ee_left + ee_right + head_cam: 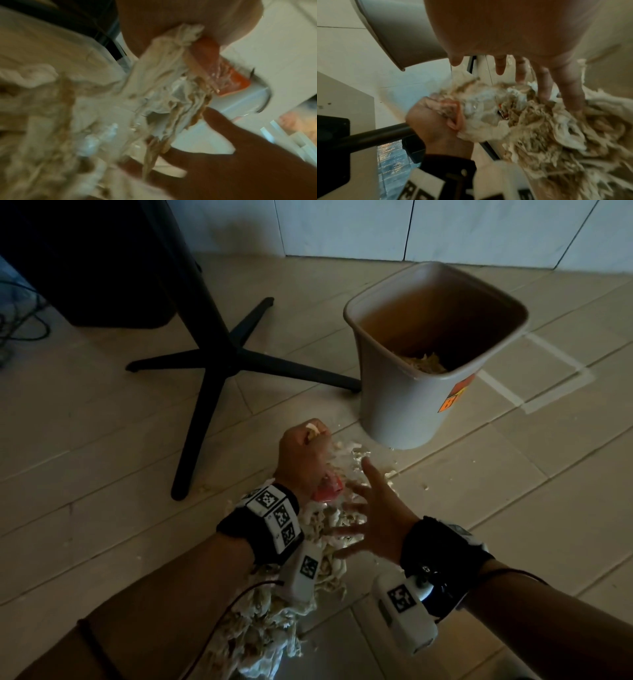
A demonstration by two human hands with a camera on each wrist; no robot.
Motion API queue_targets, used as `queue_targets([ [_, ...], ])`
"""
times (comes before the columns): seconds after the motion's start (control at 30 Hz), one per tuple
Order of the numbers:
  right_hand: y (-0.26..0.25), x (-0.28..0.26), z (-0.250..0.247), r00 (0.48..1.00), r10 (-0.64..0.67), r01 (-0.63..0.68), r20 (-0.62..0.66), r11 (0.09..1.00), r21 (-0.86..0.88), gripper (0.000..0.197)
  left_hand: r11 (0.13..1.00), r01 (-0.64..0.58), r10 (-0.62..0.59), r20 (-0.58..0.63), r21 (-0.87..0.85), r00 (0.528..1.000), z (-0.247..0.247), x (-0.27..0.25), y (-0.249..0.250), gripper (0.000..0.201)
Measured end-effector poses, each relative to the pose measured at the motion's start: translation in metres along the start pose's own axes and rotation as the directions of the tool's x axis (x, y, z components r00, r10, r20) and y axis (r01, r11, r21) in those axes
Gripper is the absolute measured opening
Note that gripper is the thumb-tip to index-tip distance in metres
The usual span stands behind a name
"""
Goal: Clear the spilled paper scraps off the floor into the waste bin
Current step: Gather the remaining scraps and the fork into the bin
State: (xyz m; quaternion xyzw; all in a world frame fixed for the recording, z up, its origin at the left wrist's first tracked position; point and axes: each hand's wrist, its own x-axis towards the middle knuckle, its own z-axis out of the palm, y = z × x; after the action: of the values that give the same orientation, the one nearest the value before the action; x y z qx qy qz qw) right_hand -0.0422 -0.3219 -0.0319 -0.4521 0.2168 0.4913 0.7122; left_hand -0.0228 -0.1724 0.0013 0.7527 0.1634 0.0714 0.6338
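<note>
A pile of pale shredded paper scraps (291, 611) lies on the tiled floor below both hands. My left hand (305, 453) is a fist gripping a bunch of scraps (164, 75) with an orange-red piece (327, 489) in it; strands hang down from it. My right hand (370, 511) has its fingers spread and straight, touching the top of the pile (539, 121). The grey waste bin (404, 405) stands upright just beyond the hands, with some scraps (424, 362) at its bottom.
A black star-shaped chair base (222, 354) with its column stands left of the bin. A dark unit (96, 261) sits at the upper left with cables beside it. White tape lines (534, 371) mark the floor right of the bin. A tiled wall (445, 227) runs behind.
</note>
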Motion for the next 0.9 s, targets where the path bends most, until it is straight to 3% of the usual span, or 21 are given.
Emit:
queue_targets([
  [0.1, 0.004, -0.004, 0.013, 0.996, 0.023, -0.031, 0.087, 0.996, 0.089, 0.102, 0.964, 0.061, -0.038, 0.092, -0.258, 0.995, 0.008, -0.017, 0.018, 0.036],
  [0.17, 0.001, -0.011, 0.019, 0.989, 0.01, -0.036, 0.148, 0.984, 0.175, 0.092, 0.953, 0.049, -0.021, 0.097, -0.298, 0.995, 0.012, -0.026, 0.022, 0.032],
  [0.27, -0.008, -0.02, 0.021, 0.987, -0.062, 0.028, 0.148, 0.974, 0.224, 0.072, 0.984, -0.143, 0.148, 0.05, -0.107, 0.988, 0.011, -0.03, 0.015, 0.028],
  [0.4, -0.014, -0.021, 0.026, 0.988, -0.113, 0.083, 0.104, 0.962, 0.262, 0.066, 0.887, -0.401, 0.394, 0.075, 0.229, 0.916, 0.005, -0.029, 0.003, 0.021],
  [0.47, -0.017, -0.018, 0.029, 0.991, -0.125, 0.11, 0.051, 0.965, 0.239, 0.058, 0.832, -0.457, 0.436, 0.137, 0.316, 0.889, 0.007, -0.032, 0.002, 0.01],
  [0.57, -0.02, -0.014, 0.027, 0.986, -0.167, 0.166, -0.015, 0.958, 0.233, 0.039, 0.718, -0.493, 0.447, 0.217, 0.492, 0.868, 0.009, -0.036, -0.008, 0.014],
  [0.7, -0.019, -0.013, 0.023, 0.981, -0.196, 0.189, 0.002, 0.952, 0.24, 0.048, 0.608, -0.477, 0.45, 0.219, 0.635, 0.866, 0.006, -0.032, -0.021, 0.021],
  [0.8, -0.018, -0.014, 0.025, 0.979, -0.204, 0.194, 0.017, 0.952, 0.237, 0.04, 0.648, -0.488, 0.389, 0.297, 0.585, 0.872, 0.006, -0.031, -0.024, 0.028],
  [0.9, -0.022, -0.011, 0.026, 0.974, -0.222, 0.228, -0.052, 0.954, 0.195, 0.038, 0.829, -0.405, 0.284, 0.333, 0.385, 0.899, 0.011, -0.041, -0.02, 0.035],
])
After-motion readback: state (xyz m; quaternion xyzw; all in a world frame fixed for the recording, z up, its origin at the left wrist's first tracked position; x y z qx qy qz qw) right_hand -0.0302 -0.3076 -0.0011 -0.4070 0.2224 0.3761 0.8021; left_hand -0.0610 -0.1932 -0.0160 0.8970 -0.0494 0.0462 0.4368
